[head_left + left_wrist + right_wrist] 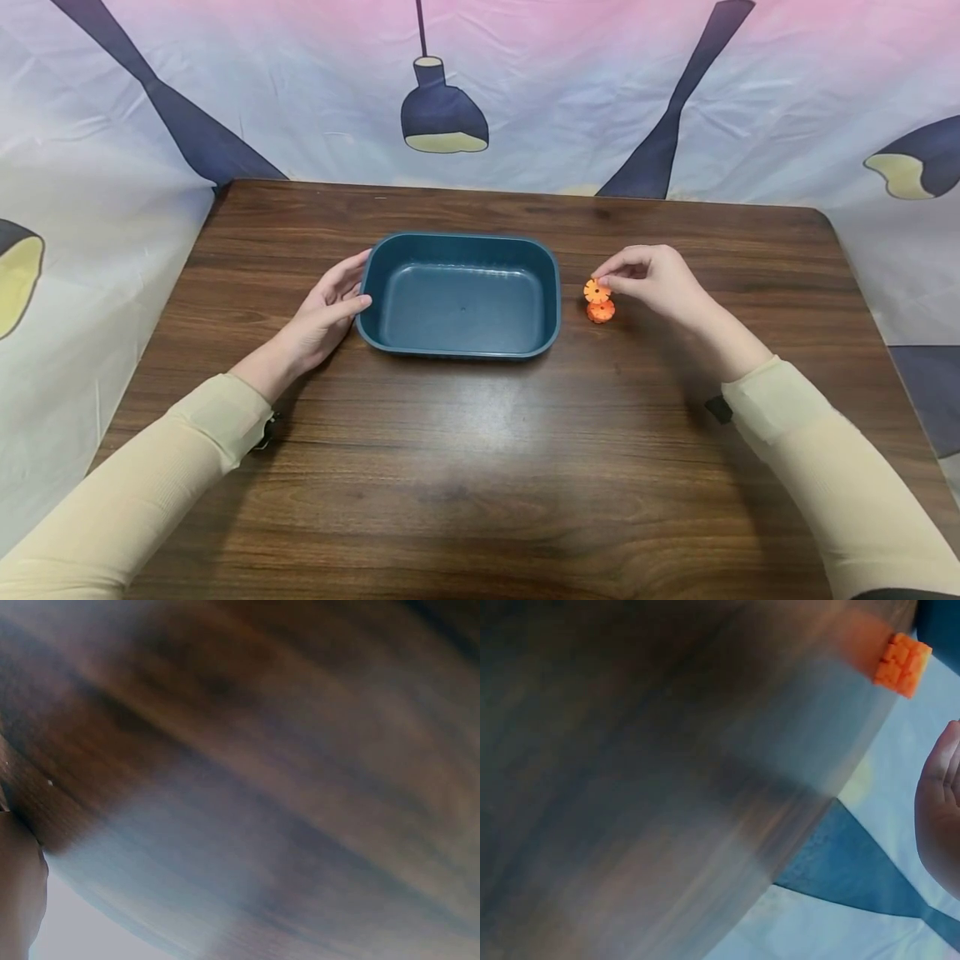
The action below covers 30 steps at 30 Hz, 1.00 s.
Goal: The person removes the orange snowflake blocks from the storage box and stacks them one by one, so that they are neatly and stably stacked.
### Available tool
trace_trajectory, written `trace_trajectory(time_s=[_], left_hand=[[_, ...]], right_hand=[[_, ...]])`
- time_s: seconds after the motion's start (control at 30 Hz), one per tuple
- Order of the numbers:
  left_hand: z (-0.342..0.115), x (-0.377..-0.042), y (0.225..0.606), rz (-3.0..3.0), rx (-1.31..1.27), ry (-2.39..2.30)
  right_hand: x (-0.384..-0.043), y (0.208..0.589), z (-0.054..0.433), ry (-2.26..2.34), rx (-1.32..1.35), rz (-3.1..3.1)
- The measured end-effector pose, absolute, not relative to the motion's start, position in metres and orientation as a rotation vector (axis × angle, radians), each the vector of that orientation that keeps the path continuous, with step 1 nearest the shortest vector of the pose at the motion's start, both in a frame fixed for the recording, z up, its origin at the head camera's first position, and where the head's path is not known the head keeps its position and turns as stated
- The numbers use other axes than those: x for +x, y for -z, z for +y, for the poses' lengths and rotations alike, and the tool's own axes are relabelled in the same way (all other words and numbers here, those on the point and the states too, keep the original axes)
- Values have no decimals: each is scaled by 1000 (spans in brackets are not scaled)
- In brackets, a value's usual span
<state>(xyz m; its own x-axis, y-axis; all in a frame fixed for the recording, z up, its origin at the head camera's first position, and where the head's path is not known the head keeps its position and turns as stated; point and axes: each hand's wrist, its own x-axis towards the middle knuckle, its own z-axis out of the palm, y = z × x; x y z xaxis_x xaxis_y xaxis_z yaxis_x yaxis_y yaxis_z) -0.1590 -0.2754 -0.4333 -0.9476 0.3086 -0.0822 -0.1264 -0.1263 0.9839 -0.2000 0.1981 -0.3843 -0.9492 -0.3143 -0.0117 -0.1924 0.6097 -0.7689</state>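
A dark blue-green plastic tub (461, 354) stands on the wooden table. My left hand (318, 312) holds it at the left end, thumb tip at the rim and fingers along the outer wall. Right of the tub, my right hand (660, 279) pinches an orange notched disc (597, 291) between thumb and fingertips. Just below that disc, overlapping it in the head view, are more orange notched discs (601, 312). They appear as a stubby stack (903, 664) in the right wrist view. Only a sliver of the left hand (21, 889) shows in the left wrist view.
The dark brown wooden table (465, 475) spreads around the tub, its far edge against a fabric backdrop (555, 108) printed with lamps. Both forearms in pale sleeves (810, 433) reach in from the near corners. Shadows lie beneath the arms.
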Motion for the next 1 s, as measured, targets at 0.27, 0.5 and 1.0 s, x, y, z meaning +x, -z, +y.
trace_trajectory(time_s=[0.27,0.5,1.0], left_hand=[[-276,-160,435,1868,192,-2133],[-274,-160,436,1831,227,-2181],[-274,-160,436,1814,229,-2207]], right_hand=[[-198,389,206,1251,-341,2608],[-198,394,211,1215,-358,2566],[-200,399,216,1199,-355,2545]])
